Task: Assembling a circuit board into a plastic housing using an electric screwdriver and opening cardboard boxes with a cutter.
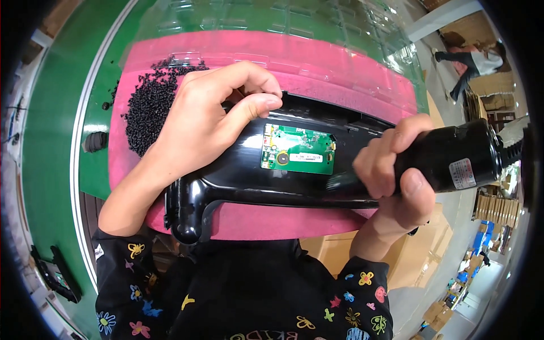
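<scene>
Count: two hands, one tool, one black housing (241, 184) before you, one green circuit board (297, 148) on it. A second black housing (55, 276) lies off at lower left, with a bit of green showing in it. The screws (148, 113) form one pile, too many to count.

Your right hand (381, 161) is wrapped around the black corded tool (445, 150), which lies slantwise over the right part of the housing. Your left hand (207, 116) is narrow: thumb and forefinger nearly meet at the housing's far edge; you cannot tell whether anything small sits between them.

Edges and room: the housing spans most of the pink mat (255, 221), its rounded stub reaching about to the mat's near edge. A bare pink strip runs beyond the housing's far side, up to the clear trays (283, 22); a narrower one lies between housing and your body. On the left, the pile and your forearm take up the room. One dark bundle (95, 141) sits farther left on the green bench (99, 175).

Materials: glossy, curved plastic housing; flat rectangular board with a round dark component and a white label; loose, grainy-looking screws; matt pink mat; thin, see-through trays with moulded pockets.
</scene>
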The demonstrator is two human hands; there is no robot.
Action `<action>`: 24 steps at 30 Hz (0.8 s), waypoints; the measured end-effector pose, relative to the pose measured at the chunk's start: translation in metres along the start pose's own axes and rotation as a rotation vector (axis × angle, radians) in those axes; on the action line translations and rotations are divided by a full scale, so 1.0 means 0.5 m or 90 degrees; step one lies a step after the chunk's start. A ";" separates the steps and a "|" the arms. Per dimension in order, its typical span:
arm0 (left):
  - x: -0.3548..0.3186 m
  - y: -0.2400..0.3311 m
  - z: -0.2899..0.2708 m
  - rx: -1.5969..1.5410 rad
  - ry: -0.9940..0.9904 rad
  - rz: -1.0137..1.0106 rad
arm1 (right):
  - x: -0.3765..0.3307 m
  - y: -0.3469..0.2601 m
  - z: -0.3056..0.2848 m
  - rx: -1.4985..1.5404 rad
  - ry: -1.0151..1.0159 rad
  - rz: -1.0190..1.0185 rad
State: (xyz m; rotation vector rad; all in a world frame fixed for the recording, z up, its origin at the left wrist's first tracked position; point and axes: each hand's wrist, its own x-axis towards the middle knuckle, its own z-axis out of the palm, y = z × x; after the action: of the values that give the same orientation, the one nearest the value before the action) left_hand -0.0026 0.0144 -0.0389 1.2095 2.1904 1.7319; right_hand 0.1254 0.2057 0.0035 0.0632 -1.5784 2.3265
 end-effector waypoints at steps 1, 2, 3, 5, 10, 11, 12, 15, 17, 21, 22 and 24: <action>-0.002 0.002 0.000 -0.007 0.010 0.006 | 0.002 -0.007 -0.015 -0.037 -0.006 -0.037; -0.004 0.003 -0.001 -0.010 0.011 0.007 | 0.009 -0.017 -0.040 -0.051 -0.073 -0.033; -0.006 0.006 -0.004 -0.005 0.020 -0.006 | 0.009 -0.019 -0.051 -0.121 -0.025 -0.050; -0.003 0.010 -0.005 0.001 0.027 -0.016 | 0.018 -0.028 -0.072 -0.223 0.047 -0.067; 0.001 0.009 -0.021 0.001 0.049 -0.031 | 0.048 0.000 -0.086 -0.118 0.043 -0.184; 0.002 0.010 -0.026 0.001 0.061 -0.030 | 0.051 0.004 -0.083 -0.128 0.051 -0.207; 0.006 0.011 -0.026 0.012 0.064 -0.034 | 0.054 0.006 -0.079 -0.137 0.058 -0.230; 0.012 0.020 -0.037 -0.077 0.116 -0.030 | 0.056 0.004 -0.081 -0.155 0.081 -0.241; 0.013 0.016 -0.042 -0.072 0.106 -0.028 | 0.052 -0.007 -0.086 -0.181 0.089 -0.231; 0.008 0.014 -0.035 0.081 -0.059 0.054 | 0.030 -0.031 -0.080 -0.005 -0.025 -0.269; 0.002 0.016 -0.031 0.149 -0.119 0.103 | 0.028 -0.029 -0.057 0.105 -0.038 -0.269; -0.014 0.010 -0.012 0.165 -0.182 0.115 | 0.025 -0.019 -0.029 0.237 -0.069 -0.279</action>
State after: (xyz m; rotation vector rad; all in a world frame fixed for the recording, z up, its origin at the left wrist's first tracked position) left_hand 0.0016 0.0055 -0.0354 1.6451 2.2345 1.2542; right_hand 0.1187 0.2252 0.0093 0.5691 -1.0211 2.2469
